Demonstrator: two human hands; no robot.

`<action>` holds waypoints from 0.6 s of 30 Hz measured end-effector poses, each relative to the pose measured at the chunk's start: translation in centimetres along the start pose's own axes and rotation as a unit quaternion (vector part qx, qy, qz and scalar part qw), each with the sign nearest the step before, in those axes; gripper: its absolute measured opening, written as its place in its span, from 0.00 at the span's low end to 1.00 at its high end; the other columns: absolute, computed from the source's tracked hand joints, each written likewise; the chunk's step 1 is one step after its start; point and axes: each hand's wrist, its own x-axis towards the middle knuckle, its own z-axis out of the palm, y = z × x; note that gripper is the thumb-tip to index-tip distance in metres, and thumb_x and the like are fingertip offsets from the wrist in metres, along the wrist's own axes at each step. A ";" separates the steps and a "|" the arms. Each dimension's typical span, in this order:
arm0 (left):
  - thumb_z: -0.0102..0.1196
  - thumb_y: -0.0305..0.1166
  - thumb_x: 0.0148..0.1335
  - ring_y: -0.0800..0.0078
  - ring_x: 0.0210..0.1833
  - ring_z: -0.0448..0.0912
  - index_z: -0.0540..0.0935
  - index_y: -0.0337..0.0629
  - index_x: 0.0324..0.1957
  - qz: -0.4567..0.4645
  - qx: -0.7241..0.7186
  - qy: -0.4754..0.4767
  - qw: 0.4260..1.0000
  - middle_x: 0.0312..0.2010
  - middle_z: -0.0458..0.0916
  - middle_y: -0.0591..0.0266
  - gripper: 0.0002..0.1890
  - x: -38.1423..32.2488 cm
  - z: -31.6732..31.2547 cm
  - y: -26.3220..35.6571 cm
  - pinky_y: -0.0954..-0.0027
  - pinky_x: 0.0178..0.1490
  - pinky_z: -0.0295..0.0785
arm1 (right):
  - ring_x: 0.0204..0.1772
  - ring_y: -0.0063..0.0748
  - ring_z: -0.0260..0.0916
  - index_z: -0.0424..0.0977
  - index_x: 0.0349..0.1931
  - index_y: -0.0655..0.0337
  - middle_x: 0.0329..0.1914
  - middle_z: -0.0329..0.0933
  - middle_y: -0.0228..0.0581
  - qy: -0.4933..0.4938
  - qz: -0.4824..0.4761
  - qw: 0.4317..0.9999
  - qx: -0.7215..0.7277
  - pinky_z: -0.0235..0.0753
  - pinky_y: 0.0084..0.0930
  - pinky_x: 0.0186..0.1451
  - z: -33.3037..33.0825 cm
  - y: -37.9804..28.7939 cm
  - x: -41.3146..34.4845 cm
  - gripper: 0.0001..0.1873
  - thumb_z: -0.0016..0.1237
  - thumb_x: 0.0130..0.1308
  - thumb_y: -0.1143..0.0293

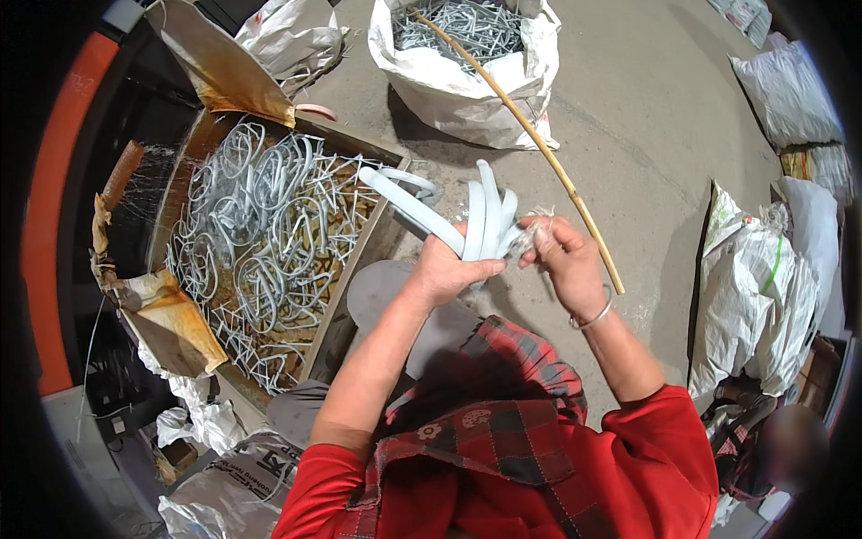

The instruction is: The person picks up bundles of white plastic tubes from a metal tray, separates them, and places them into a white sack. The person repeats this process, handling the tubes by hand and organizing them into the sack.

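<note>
My left hand grips a bundle of pale grey, bent plastic strips. Several strips fan upward from the fist, and one long strip reaches left toward the bin's edge. At the bundle's right side, my right hand pinches a frayed wad of whitish string between thumb and fingers. Whether the string passes around the strips is hidden. To the left stands a wide bin, where coiled strips and short grey pieces lie in a tangle over a brownish bottom.
A white woven sack full of short grey pieces stands ahead. A thin wooden stick leans across it toward my right hand. Stained cardboard flaps border the bin. Filled white sacks line the right side, near a person at lower right.
</note>
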 end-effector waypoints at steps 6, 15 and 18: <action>0.60 0.20 0.48 0.81 0.34 0.77 0.79 0.35 0.41 -0.003 0.099 0.036 0.994 0.32 0.80 0.66 0.15 0.1 0.1 -0.4 0.75 0.38 0.73 | 0.26 0.27 0.69 0.74 0.35 0.63 0.25 0.71 0.39 0.079 -0.151 0.957 -0.233 0.71 0.24 0.30 2.8 1.7 1.4 0.09 0.56 0.53 0.74; 0.59 0.20 0.49 0.78 0.33 0.79 0.79 0.31 0.40 0.001 0.016 0.067 0.998 0.31 0.81 0.62 0.14 -0.2 0.0 -0.9 0.74 0.40 0.74 | 0.24 0.44 0.74 0.66 0.23 0.62 0.19 0.73 0.49 0.133 -0.093 0.953 -0.257 0.72 0.36 0.30 3.4 1.0 5.3 0.16 0.58 0.52 0.63; 0.59 0.22 0.49 0.77 0.33 0.78 0.79 0.32 0.41 0.047 0.074 0.087 0.992 0.32 0.81 0.64 0.14 0.3 -0.2 -0.8 0.73 0.40 0.73 | 0.28 0.50 0.74 0.68 0.23 0.61 0.21 0.73 0.49 0.101 -0.099 0.951 -0.274 0.70 0.40 0.32 4.8 2.0 2.5 0.17 0.58 0.52 0.59</action>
